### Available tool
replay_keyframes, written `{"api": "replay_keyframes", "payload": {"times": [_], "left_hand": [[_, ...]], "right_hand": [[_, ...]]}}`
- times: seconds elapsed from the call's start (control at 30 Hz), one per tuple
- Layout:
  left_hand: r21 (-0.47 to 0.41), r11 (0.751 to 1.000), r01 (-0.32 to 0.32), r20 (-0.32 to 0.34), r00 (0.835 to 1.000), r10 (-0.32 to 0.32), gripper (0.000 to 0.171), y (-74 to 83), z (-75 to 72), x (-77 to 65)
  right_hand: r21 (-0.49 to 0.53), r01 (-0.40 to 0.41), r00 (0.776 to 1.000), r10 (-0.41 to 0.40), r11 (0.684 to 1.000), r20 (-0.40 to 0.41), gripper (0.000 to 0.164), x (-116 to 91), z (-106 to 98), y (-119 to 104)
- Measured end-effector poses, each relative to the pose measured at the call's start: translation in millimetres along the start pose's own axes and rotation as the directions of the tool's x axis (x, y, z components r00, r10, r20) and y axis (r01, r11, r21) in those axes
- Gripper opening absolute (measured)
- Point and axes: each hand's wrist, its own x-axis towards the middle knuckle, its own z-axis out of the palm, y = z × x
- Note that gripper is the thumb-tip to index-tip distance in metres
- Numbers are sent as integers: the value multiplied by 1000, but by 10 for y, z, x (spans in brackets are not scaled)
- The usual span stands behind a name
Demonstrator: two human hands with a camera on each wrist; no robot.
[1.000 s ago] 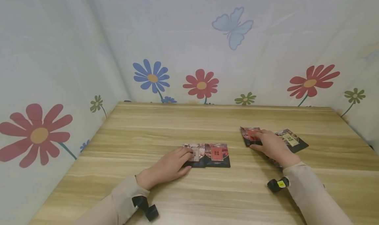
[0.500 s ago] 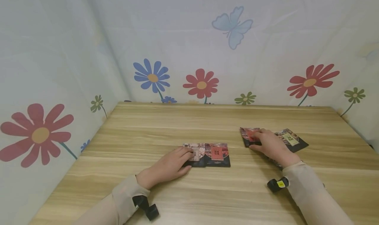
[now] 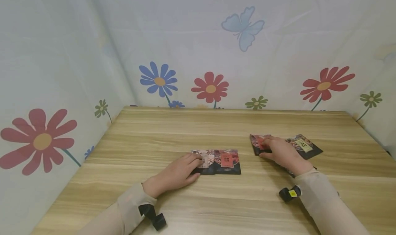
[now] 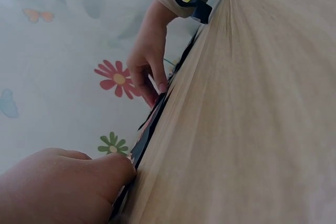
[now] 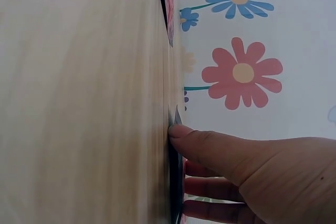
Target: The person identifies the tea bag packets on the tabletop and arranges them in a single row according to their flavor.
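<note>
My left hand rests on a flat black packet with a pale label, its fingers laid over the top. Close against that packet's right side lies a packet with a red label. Farther right, my right hand pinches another red-labelled packet, fingers on its face and thumb at its near edge. In the right wrist view the thumb presses the edge of this packet, which lies low along the tabletop. My left thumb sits at a packet's edge in the left wrist view.
A packet with a yellow label lies tilted behind my right hand. Part of another dark packet shows under the right wrist. The wooden table ends at a flower-printed curtain at the back and sides.
My right hand has shifted slightly toward me and left, with the red-labelled packet moving along. The left hand and its two packets stay in place.
</note>
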Motion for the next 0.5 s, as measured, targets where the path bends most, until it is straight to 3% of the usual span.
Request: {"api": "replay_keyframes", "payload": {"times": [0.5], "left_hand": [[-6,1000,3,-2,1000,-3,37,-6,19,-5]], "right_hand": [[25,6,1000,-7,1000,20,31,-12,-36,-53]]}}
